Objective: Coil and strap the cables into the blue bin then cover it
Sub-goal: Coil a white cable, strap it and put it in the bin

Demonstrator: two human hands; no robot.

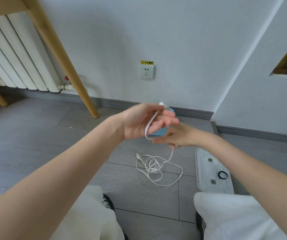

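White cable (156, 166) is being looped around the left hand (144, 120) above a grey floor (35, 135).

One turn of the cable is seen wrapped over the left palm, whose fingers are extended and only loosely bent, with a white end piece showing at the fingertips. A lower stretch is pinched by the right hand (177, 135), and from there the cable is let down to a loose tangle on the floor, ended by a plug. Blue bin (158, 132) is mostly hidden behind both hands. Just right of the tangle, a pale translucent lid (208, 170) is laid flat, with a black strap (222, 175) resting on it.
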